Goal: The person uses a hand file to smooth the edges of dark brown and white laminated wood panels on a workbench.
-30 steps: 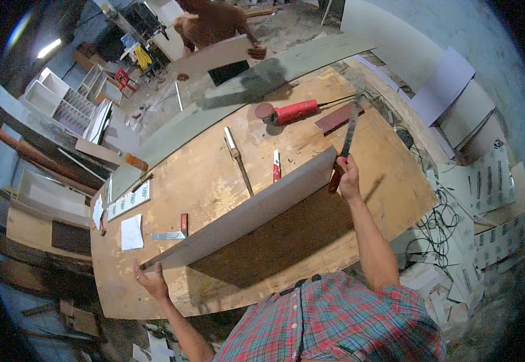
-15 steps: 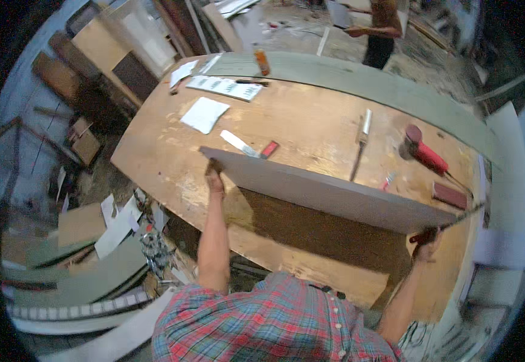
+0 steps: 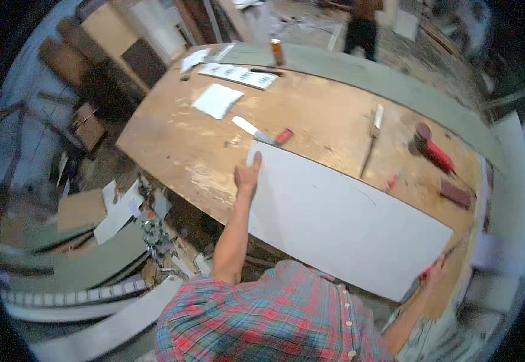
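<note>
A white rectangular panel (image 3: 341,220) lies across the near half of the wooden worktable, its glossy face upward. My left hand (image 3: 248,175) is closed on its left end, thumb on top and fingers partly hidden. At the opposite end my right hand (image 3: 436,273) is closed around the red handle of a long thin file-like tool (image 3: 454,247), beside the panel's right edge; whether it also grips the panel is unclear. Just past the far left corner lies a putty knife (image 3: 251,128) with a pale blade, next to a small red block (image 3: 284,136).
Toward the far side are a brush-like tool (image 3: 373,136), a red power tool (image 3: 435,151), a dark red block (image 3: 455,194), white packets (image 3: 217,101) and an orange can (image 3: 277,53). Offcuts (image 3: 117,211) litter the left floor. A person (image 3: 362,30) stands beyond the table.
The panel has turned from tilted on edge to lying face up, and its left end has shifted right with my left hand. My right hand, still with the tool, has come nearer.
</note>
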Demonstrator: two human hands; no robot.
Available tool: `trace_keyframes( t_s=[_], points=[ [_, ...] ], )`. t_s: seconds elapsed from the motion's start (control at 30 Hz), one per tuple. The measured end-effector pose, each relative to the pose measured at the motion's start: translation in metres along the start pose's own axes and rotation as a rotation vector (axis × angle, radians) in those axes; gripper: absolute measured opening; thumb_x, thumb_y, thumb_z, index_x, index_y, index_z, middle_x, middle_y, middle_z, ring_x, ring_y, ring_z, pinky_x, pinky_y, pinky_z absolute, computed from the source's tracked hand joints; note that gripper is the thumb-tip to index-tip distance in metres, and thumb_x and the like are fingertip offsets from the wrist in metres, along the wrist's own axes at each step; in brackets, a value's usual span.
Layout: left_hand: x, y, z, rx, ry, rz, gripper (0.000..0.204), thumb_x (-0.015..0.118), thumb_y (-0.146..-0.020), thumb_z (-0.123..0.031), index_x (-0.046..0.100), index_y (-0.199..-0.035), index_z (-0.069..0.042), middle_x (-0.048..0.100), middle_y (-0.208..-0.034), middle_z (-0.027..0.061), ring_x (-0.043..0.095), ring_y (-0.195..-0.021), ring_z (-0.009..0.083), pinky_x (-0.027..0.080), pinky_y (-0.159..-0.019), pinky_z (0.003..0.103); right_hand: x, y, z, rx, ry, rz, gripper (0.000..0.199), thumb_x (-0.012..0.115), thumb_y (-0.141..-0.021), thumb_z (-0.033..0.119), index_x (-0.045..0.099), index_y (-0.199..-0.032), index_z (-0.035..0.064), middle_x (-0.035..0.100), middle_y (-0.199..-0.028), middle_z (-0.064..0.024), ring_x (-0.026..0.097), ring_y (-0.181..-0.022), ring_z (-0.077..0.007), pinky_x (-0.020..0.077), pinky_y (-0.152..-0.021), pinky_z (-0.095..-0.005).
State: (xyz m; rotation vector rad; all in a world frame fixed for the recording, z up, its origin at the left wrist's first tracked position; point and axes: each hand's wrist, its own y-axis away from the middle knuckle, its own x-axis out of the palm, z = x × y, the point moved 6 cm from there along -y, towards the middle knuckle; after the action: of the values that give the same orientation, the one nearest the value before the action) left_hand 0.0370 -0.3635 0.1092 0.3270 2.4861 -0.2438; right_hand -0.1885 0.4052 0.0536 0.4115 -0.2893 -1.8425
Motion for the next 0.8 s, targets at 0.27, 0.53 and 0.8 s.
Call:
trace_keyframes(
  t_s=[0.27,0.53,0.8],
  points=[
    [0.063,0.06,0.018,-0.03,-0.143,0.235,0.071,0.067,-0.085,-0.065,0.074,-0.099,0.004,0.072,-0.101,0.028,0.069,-0.1,0.0434,0.053,-0.089,0.049,-0.113,-0.022,-0.101,-0.115,0.035,-0.191,0.026,0.059,-0.103,0.028,0.064,-0.098,0.0025,0.062,-0.073,-0.0033,0.055,-0.051,-0.0149,0.0453,-0.045,-0.0328],
    [0.069,0.114,0.067,-0.003,-0.157,0.316,0.059,0.071,-0.087,-0.049,0.07,-0.112,0.004,0.071,-0.109,0.0287,0.067,-0.105,0.0447,0.052,-0.092,0.049,-0.159,-0.005,-0.146,-0.225,0.079,-0.191,0.023,0.06,-0.102,0.024,0.064,-0.093,0.0033,0.062,-0.078,-0.0022,0.056,-0.067,-0.0124,0.047,-0.058,-0.0319],
    [0.094,0.136,0.048,0.105,-0.275,0.361,0.054,0.069,-0.088,-0.043,0.069,-0.115,0.004,0.07,-0.111,0.0283,0.066,-0.106,0.0441,0.051,-0.093,0.049,-0.189,-0.025,-0.16,-0.248,0.447,-0.371,0.036,0.064,-0.098,0.031,0.068,-0.105,-0.0037,0.065,-0.087,-0.0069,0.057,-0.078,-0.016,0.0487,-0.069,-0.0337]
  ],
)
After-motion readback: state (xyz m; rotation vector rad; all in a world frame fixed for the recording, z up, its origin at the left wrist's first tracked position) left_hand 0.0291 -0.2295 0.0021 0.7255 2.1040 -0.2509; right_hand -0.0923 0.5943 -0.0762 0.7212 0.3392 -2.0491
